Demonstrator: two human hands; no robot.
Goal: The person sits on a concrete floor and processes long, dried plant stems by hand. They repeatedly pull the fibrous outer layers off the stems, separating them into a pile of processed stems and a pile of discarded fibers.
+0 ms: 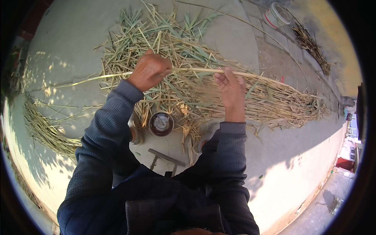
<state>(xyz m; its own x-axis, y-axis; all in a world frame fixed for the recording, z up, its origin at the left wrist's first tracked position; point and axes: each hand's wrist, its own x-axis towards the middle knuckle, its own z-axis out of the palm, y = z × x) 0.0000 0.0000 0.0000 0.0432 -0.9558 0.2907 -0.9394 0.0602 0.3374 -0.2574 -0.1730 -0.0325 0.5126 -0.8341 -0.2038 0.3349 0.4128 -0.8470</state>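
A long pale reed stalk [196,69] stretches crosswise between my two hands, over a big pile of cut stalks. My left hand [150,69] is closed around it, and its thin end runs out to the left. To the right, my right hand [232,89] pinches the same stalk between thumb and fingers, palm partly turned up. Beyond that hand, the stalk carries on along the heap of dry reeds [270,103], which has green leaves [196,23] at its far side. Some loose stalks under my hands look blurred.
Between my feet stands a round dark bowl [171,124]. Nearer lies a T-shaped bar [167,157]. A curved bundle of stalks [47,131] rests at left. At the far right are a white bucket [277,16] and a darker bundle [313,47] on the paving.
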